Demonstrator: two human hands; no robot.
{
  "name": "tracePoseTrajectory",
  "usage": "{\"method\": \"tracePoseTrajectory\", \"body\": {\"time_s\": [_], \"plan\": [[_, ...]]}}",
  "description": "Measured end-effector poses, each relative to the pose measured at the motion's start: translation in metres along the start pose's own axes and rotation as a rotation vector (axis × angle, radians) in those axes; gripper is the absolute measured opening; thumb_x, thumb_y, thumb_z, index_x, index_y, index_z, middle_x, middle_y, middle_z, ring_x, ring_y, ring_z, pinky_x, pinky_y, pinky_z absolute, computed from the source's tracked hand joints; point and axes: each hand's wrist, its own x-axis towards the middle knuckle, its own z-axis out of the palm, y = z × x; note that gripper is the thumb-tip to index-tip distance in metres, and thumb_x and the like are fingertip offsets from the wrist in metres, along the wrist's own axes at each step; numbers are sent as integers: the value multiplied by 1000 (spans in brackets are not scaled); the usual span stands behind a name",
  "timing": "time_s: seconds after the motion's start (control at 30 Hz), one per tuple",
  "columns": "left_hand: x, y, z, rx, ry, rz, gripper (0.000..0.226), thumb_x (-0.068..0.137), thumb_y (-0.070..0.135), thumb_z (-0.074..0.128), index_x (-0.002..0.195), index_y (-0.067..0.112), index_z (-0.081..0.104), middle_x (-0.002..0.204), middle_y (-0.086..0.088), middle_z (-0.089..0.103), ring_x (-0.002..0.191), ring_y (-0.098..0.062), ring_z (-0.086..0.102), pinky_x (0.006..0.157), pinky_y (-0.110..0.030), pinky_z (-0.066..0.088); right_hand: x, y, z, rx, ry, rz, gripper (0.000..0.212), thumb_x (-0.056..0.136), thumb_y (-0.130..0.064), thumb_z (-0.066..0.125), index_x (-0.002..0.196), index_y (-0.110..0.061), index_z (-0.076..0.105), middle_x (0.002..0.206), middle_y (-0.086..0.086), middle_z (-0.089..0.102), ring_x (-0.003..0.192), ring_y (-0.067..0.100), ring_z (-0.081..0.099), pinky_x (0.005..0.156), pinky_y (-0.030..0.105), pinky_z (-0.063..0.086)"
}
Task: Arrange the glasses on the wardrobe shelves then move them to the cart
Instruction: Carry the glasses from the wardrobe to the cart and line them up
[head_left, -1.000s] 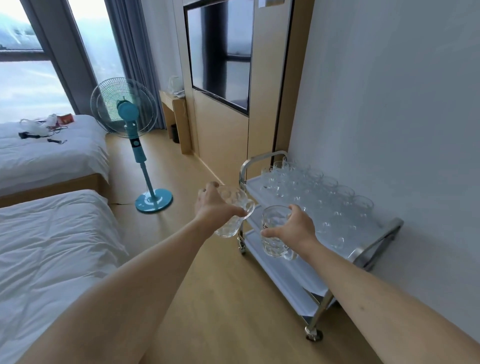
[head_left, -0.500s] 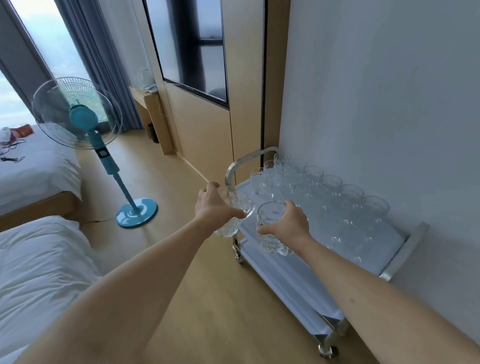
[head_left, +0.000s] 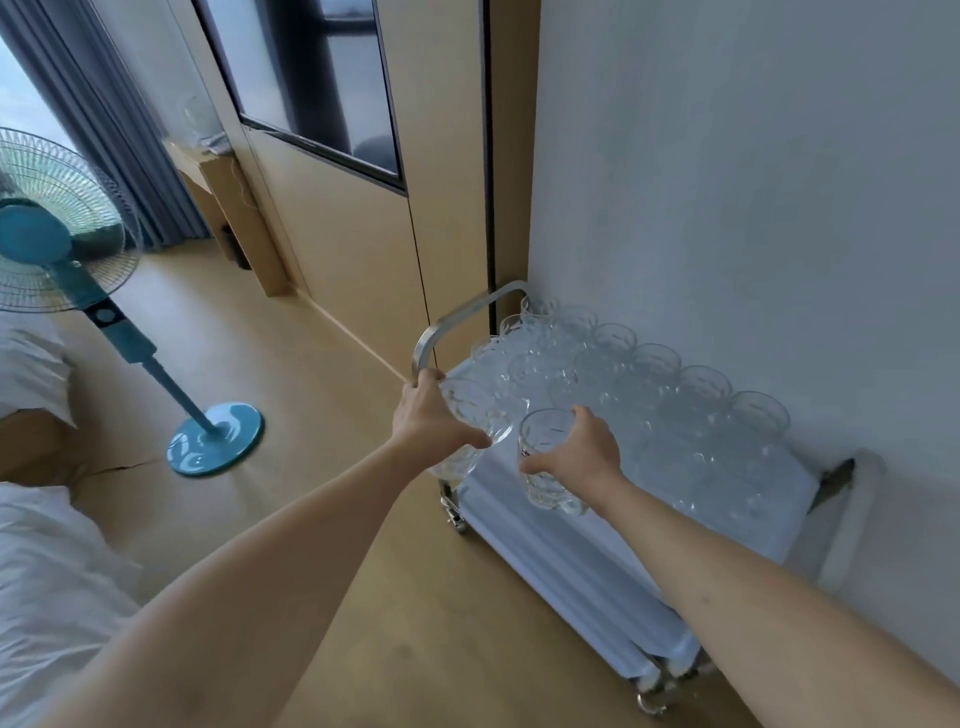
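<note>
Reaching forward, both arms extended over near edge of cart (head_left: 737, 519). Left hand (head_left: 431, 421) clamped round cut glass tumbler (head_left: 475, 426), tilted, thumb across rim, just below cart handle (head_left: 462, 322). Right hand (head_left: 579, 449) grips second tumbler (head_left: 545, 457) upright, fingers wrapped on far side (base hangs past cart's top shelf edge). Beyond right hand: rows of glasses (head_left: 654, 384) standing on cart top by wall. Versus half second ago: both hands nearer cart, view swung right, standing fan (head_left: 78, 291) pushed toward left edge.
</note>
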Motion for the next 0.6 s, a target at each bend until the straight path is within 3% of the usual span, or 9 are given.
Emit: {"method": "tracePoseTrajectory", "body": {"time_s": [0.13,0.3,0.47,0.6], "plan": [[40,-15,10,29,-60,38,115,52,34,100,147,23,36,137,-3,44,124,-25,47,105,-42,46,23,-1,17,-4,33,71,111,52,-42,97,143,-13,39,134,10,47,114,28,54,92,38,49],[91,-38,9,86,-143,110,113,52,36,99,146,22,37,140,-1,43,109,-15,45,92,-31,45,45,-9,48,33,100,169,101,53,-39,97,135,-11,45,131,12,50,112,31,57,93,41,52],[139,-57,-2,113,-248,173,113,52,38,99,144,22,37,141,0,44,119,-20,52,96,-33,46,62,-22,76,42,155,280,99,55,-39,96,135,-12,44,129,12,49,109,30,56,90,37,50],[173,-69,-9,118,-328,226,113,52,38,99,144,21,36,141,2,44,109,-14,47,87,-28,41,76,-31,97,64,199,361,95,56,-39,96,132,-12,46,131,11,49,109,28,57,84,33,48]]}}
